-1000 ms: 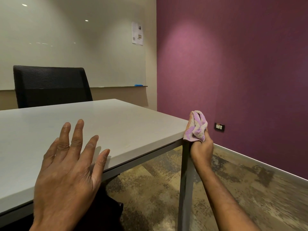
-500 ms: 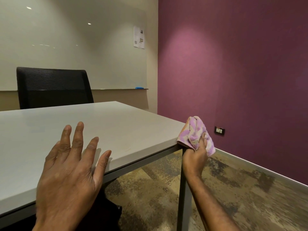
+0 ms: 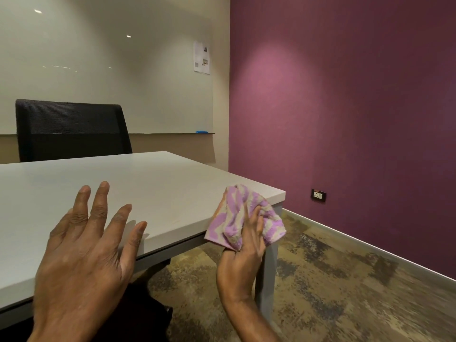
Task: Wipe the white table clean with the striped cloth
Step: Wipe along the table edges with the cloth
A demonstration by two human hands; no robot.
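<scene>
The left hand point(image 3: 81, 255) lies flat, fingers spread, on the white table point(image 3: 153, 183) near its front edge. The right hand point(image 3: 243, 257) presses a bunched purple-striped cloth point(image 3: 237, 213) against the table's near right corner, above the grey leg point(image 3: 267, 280). A black chair point(image 3: 71, 129) stands behind.

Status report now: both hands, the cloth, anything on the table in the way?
Left hand open, flat on table. Right hand gripping cloth against near table edge, by the corner. Nothing on the tabletop in the way.
</scene>
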